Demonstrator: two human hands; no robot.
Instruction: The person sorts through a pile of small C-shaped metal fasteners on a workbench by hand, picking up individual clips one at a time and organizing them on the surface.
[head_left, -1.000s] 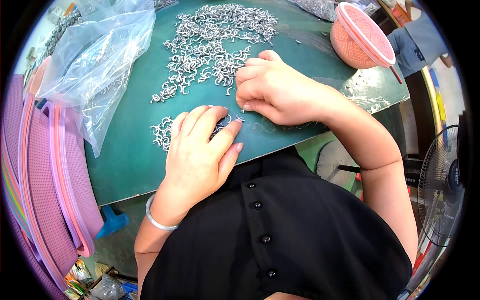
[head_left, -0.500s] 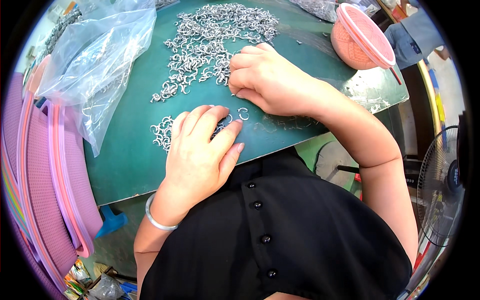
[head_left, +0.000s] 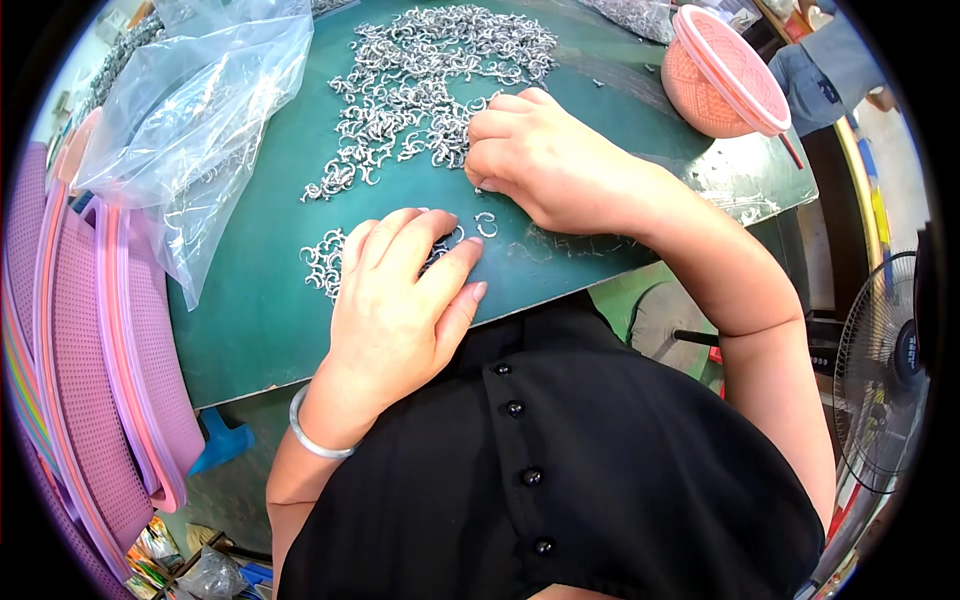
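Observation:
My left hand (head_left: 400,300) lies flat, palm down, on the dark green table mat (head_left: 260,300), its fingers covering part of a small cluster of silver metal hooks (head_left: 322,262). My right hand (head_left: 545,160) is curled with its fingertips down at the near edge of the big pile of silver hooks (head_left: 430,90). One loose hook (head_left: 487,224) lies on the mat between the two hands. Whether the right fingers pinch a hook is hidden.
A crumpled clear plastic bag (head_left: 190,130) with some hooks lies at the left of the mat. A pink basket (head_left: 725,85) stands at the far right corner. Stacked pink and purple trays (head_left: 90,350) line the left side. A floor fan (head_left: 885,380) stands at the right.
My right hand has moved away from me, from beside the left fingertips up to the edge of the big hook pile. A loose hook now lies bare between the hands. The left hand stayed put.

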